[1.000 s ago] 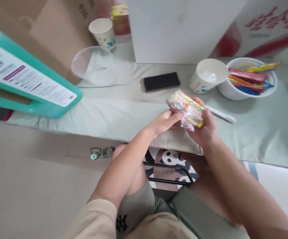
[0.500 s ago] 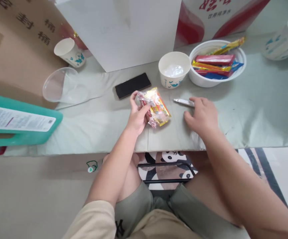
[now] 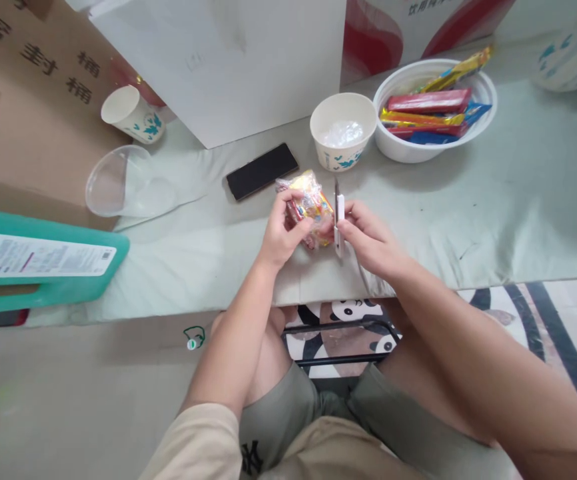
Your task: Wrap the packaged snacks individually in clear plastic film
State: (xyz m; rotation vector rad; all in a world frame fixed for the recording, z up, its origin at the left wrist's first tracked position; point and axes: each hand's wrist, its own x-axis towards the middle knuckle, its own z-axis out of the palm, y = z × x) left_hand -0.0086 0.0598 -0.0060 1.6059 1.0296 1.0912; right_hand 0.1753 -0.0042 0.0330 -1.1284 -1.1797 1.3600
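White cutter (image 3: 340,212) just lifted; right hand (image 3: 372,241) grips it beside wrapped pack (image 3: 313,200), left hand (image 3: 278,233) holds pack. Both hands loaded.

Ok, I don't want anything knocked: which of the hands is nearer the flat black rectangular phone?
Left. The left hand is just below the phone in the picture; the right hand, holding a slim white cutter, is farther off, below right.
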